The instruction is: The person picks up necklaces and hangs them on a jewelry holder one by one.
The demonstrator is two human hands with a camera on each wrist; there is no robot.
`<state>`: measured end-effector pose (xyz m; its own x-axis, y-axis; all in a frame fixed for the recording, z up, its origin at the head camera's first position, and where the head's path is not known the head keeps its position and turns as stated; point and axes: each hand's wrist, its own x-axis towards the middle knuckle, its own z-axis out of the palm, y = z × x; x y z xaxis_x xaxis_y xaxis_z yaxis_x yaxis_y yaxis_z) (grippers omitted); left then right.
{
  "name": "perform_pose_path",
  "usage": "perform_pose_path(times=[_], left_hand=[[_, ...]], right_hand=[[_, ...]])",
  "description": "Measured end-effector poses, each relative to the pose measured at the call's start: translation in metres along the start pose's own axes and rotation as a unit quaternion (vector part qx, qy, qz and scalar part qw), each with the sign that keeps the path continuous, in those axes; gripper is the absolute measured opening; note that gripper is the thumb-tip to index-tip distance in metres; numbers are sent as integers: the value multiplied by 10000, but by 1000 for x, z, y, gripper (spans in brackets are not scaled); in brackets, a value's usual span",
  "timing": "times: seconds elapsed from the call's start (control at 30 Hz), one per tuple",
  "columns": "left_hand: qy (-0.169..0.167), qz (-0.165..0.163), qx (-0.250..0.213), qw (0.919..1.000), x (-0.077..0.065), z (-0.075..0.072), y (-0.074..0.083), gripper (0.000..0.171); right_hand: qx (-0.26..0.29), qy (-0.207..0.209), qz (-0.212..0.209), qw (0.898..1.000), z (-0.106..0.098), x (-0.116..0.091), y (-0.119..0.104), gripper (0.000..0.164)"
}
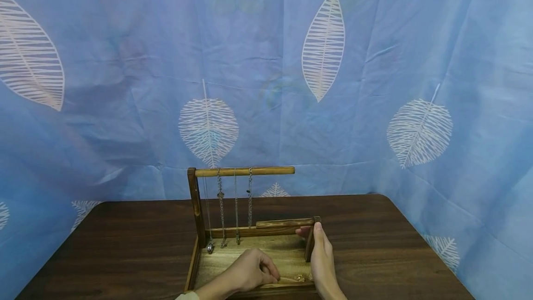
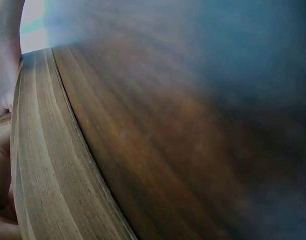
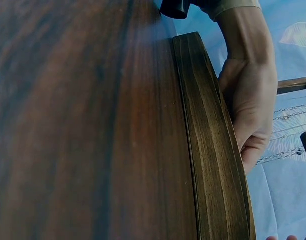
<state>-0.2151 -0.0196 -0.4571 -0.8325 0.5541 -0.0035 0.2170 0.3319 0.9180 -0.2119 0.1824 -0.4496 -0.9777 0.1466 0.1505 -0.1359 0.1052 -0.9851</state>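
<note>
Wooden jewelry stand [image 1: 272,232] on table [image 1: 125,244]; my right hand [image 1: 323,254] grips its short post [image 1: 309,246]; my left hand [image 1: 255,270], fingers curled, hold unclear, works near gold trinkets [image 1: 299,278]; arranging seems in hand, next calling for careful fingertips.

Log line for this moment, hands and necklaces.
left hand: over tray, grip unclear; right hand: holds short post; necklaces: hang from upper bar

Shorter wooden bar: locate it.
In the head view, just right of centre, the shorter wooden bar runs left from the short post that the right hand holds.
</note>
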Motion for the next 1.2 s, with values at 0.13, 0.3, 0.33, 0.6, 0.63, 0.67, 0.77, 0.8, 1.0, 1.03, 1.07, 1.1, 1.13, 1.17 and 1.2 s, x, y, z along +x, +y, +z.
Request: perform_pose_path(times=[0.13, 0.3, 0.33, 0.6, 0.63, 0.67, 0.77, 0.8, 1.0, 1.03, 1.07, 1.1, 1.13, 1.17, 1.2], left_hand=[[-125, -61, -92, 9999, 2, 0, -2, 24], [-203, 47, 45, 9998, 5, -2, -4, 32], [-207, 83, 96, 9997, 5, -2, -4, 32], [-154, 130, 439, 9988, 4, -3, -3, 32], [-157, 120, 471, 9987, 4, -3, -3, 32], [-167, 107, 479, 9987, 4, -3, -3, 32], [-239, 112, 498, 9984, 4, -4, -3, 31], [-271, 119, 498, 9983, 5, -4, -4, 31], [-429, 136, 532, 9976, 6, -6, -4, 30], [-438, 118, 547, 9975, 7, -7, -4, 30], [-449, 108, 551, 9974, 7, -7, -4, 31], [-458, 94, 537, 9975, 7, -7, -4, 31], [-461, 85, 542, 9974, 7, -7, -4, 31], [-453, 85, 557, 9974, 7, -7, -4, 31], [-449, 88, 577, 9973, 7, -8, -4, 30]], right_hand=[[-4, -37, 25, 10000, 0, 0, 1, 68], [36, 17, 3, 10000, 1, 0, 1, 68], [41, 32, -1, 10000, 1, 0, 1, 68], [82, 16, -36, 10000, 2, 0, -2, 67], [90, 14, -48, 9999, 2, -1, -2, 67], [83, 11, -62, 9999, 2, -1, -2, 67], [92, 14, -96, 9999, 2, -1, -1, 67], [95, 17, -96, 9999, 2, -1, -1, 66], [127, 8, -69, 9999, 1, -1, 0, 66], [121, -1, -67, 9999, 1, -1, 0, 67], [113, -4, -74, 9999, 1, 0, 0, 67], [112, -3, -79, 9999, 1, 0, 0, 67], [104, -2, -81, 9999, 1, 0, 1, 67], [101, 3, -84, 9999, 1, 0, 1, 67], [102, 4, -92, 9999, 1, 0, 0, 67]])
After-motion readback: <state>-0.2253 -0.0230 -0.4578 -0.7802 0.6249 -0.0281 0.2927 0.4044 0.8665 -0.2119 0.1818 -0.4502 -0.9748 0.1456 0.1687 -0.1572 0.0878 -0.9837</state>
